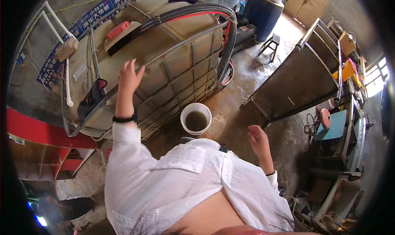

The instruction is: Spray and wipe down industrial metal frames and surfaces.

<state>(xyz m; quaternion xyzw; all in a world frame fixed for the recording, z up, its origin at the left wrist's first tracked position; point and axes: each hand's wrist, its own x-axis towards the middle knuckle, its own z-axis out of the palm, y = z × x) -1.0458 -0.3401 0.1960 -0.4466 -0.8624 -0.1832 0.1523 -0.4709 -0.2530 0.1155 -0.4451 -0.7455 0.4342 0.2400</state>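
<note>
My left hand (129, 76) is raised at the near top edge of a yellowed plastic IBC tank (182, 59) in a metal cage. Its fingers are spread and nothing is in them. On the tank's top, beyond that hand, a red screw lid (118, 30) sits by a flat board (125, 37). My right hand (258, 140) hangs at my side above the floor, fingers loosely bent, with no object visible in it. Between my hands, a white plastic bucket (184, 124) stands on the floor before me, holding murky liquid.
Black ribbed hoses (197, 8) curve over the tank's far end. A dark sheet-sided metal frame (296, 77) stands to the right. Farther off are a small stool (271, 45) and a blue drum (264, 16). The concrete floor (237, 77) looks wet. Red shelving (46, 124) stands at left.
</note>
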